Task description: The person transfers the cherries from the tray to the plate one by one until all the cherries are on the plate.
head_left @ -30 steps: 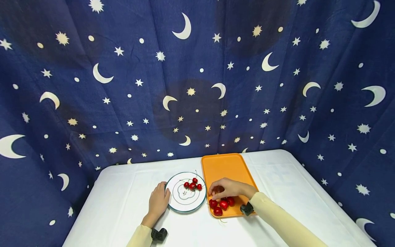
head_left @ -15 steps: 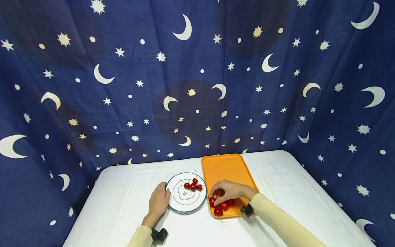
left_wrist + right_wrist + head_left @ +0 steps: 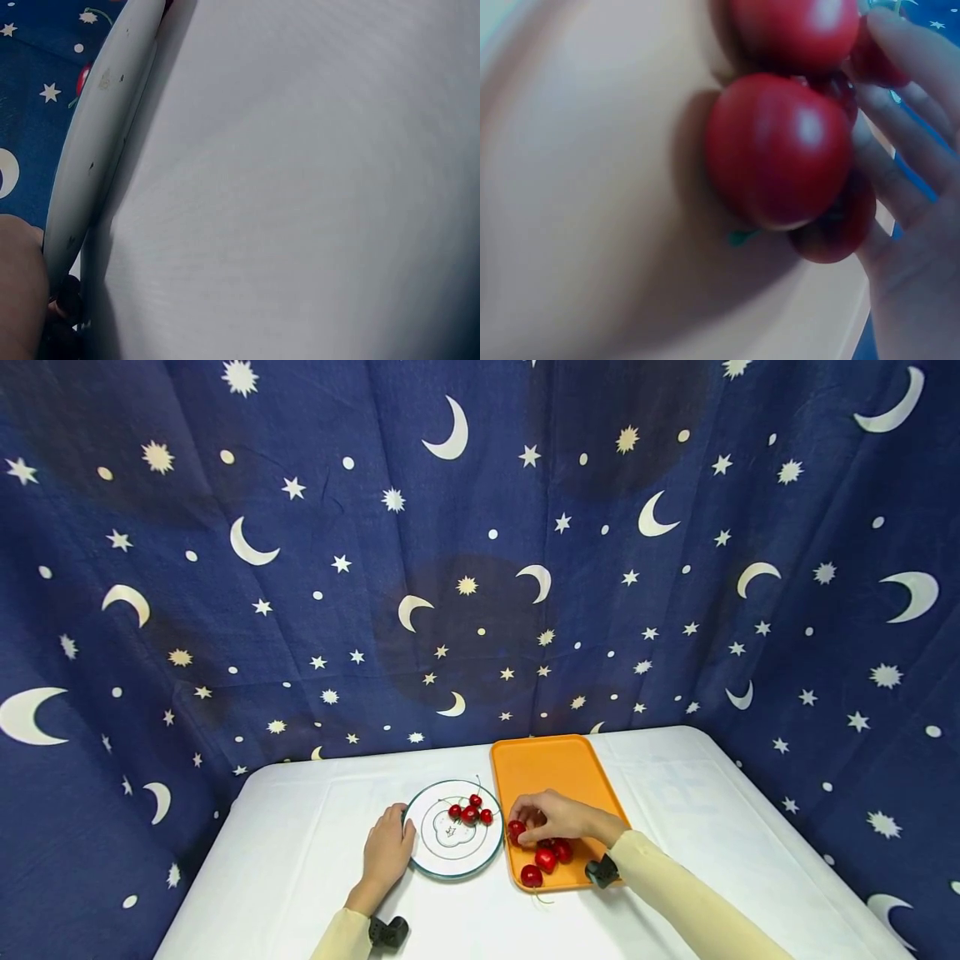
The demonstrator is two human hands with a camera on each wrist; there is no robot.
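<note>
My left hand (image 3: 387, 847) grips the left rim of a white plate (image 3: 438, 860) with a dark green edge. In the left wrist view the plate (image 3: 97, 142) appears side-on, with part of the hand at its lower end. Several stemmed cherries (image 3: 469, 815) lie on the plate's far right part. Above the orange tray (image 3: 555, 768), my right hand (image 3: 551, 817) pinches a cherry (image 3: 517, 832) between thumb and fingers. Other cherries (image 3: 546, 860) rest on the tray's near part, below that hand. They look large in the right wrist view, where one cherry (image 3: 780, 150) sits close to the lens.
A white cloth covers the table (image 3: 300, 860). The tray lies just right of the plate. Behind the table hangs a dark blue curtain (image 3: 480, 568) with moons and stars. A cherry (image 3: 531, 876) near the tray's front edge has its stem hanging over the rim.
My right hand reached down to the leftmost cherry on the tray, pinched it and lifted it slightly away from the others. The left hand and plate stayed in place.
</note>
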